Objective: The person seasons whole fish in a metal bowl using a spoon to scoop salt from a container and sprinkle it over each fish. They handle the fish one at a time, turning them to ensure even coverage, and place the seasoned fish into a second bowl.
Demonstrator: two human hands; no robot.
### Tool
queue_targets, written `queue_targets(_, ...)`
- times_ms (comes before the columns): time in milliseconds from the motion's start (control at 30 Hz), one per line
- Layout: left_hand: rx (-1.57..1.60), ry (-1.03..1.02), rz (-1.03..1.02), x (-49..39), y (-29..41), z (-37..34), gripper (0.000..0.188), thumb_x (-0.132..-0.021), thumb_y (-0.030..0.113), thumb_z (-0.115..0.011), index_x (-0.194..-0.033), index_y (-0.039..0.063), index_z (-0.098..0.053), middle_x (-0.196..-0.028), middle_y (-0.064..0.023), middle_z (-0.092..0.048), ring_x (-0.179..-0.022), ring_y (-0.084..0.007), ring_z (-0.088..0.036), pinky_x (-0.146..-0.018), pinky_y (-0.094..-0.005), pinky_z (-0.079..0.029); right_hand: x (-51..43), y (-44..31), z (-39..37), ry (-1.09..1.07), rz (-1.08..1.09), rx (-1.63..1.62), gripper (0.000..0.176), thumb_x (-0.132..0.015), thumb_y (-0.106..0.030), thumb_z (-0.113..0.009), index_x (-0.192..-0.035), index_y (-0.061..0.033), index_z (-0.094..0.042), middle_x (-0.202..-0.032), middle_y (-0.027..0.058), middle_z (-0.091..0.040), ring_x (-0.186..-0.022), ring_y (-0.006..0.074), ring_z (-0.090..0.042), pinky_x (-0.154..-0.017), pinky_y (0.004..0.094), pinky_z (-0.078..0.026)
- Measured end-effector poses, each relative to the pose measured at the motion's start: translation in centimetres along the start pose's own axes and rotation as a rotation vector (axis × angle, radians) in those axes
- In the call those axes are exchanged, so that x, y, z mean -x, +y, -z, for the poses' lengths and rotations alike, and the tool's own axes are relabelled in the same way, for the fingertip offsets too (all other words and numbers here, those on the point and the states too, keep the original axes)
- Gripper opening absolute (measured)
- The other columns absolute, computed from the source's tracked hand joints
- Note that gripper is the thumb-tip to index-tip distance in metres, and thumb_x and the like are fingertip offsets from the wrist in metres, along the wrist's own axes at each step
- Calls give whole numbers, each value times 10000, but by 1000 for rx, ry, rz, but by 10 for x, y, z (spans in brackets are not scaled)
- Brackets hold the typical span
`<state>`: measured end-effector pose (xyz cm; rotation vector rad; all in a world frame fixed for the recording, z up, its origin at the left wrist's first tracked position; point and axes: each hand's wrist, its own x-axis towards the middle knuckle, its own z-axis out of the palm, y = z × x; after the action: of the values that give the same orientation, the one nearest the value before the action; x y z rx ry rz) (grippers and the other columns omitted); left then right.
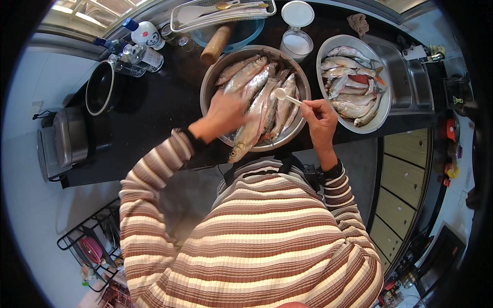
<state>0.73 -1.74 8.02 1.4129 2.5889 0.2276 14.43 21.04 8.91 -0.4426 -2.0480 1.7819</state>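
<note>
Several silvery fish lie in a round metal basin [278,145] before me. One large fish [248,133] rests on top, its head over the near rim. Motion blurs my left hand [228,111], which is over the fish at the basin's left side; its finger pose and any contact are unclear. Between the thumb and fingers of my right hand [322,120] is the handle of a small white measuring spoon [289,97]. The spoon's bowl is above the fish. Behind the basin stands a jar of white granules [297,45], its round lid [297,14] tipped back.
To the right, more fish fill a white oval basin [386,96] beside the metal sink [396,73]. A wooden rolling pin [217,45] leans by a blue bowl [248,35], under a wire basket [231,16] of utensils. Glass bottles [144,57] and a black pot [101,88] stand left.
</note>
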Motion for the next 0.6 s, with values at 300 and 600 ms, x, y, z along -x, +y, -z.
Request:
queue_targets(300,177,-152,220,41,36,-28,550,-780,374,-652,-1040,-73,-461,-757,-220,-648,-662,-365,-657,-580,-461,-518,11,4,-12,-15,-6,-35,50,-878,-52,-670,-903,-10,-658,-734,-35,-607,-662,8,-526,-604,157,-411)
queue_targets(600,234,-60,304,15,42,-54,649,-816,351,-630,-1251,-62,-379,-905,-272,-619,-788,-418,-645,-664,-481,-529,3,-2,-35,63,173,140,41,-815,-50,-697,-833,-21,-676,-687,24,-620,-593,69,-545,-542,228,-431)
